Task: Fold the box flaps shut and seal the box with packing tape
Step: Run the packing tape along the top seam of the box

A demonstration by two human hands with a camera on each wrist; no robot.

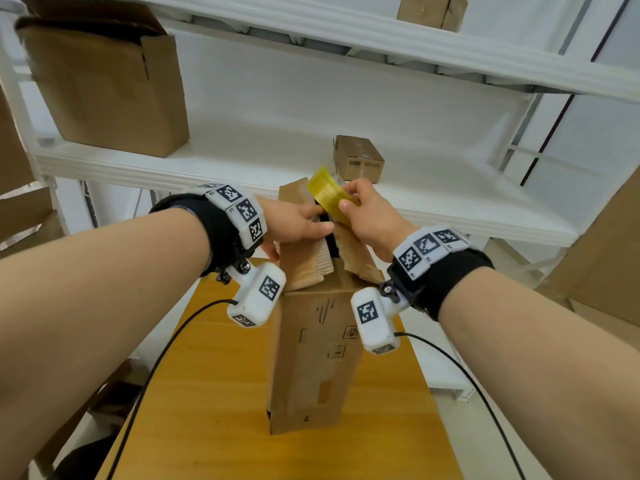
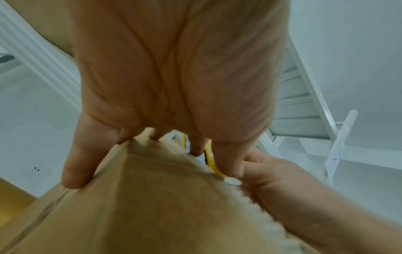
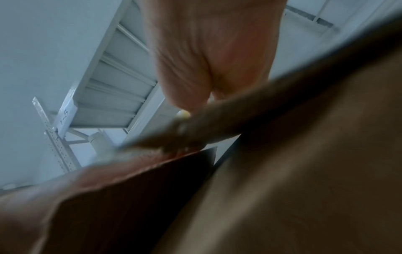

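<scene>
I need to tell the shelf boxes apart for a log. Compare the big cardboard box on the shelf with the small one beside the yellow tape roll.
The large brown cardboard box has its top flaps open; the small brown cardboard box is closed. The large one is far bigger and stands at the shelf's left end; the small one sits nearer the middle. A printed label shows on the small one, none on the large. Both are brown cardboard on the same white metal shelf.

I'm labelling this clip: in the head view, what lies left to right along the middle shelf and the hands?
Big open box → left hand → yellow tape roll → right hand.
</scene>
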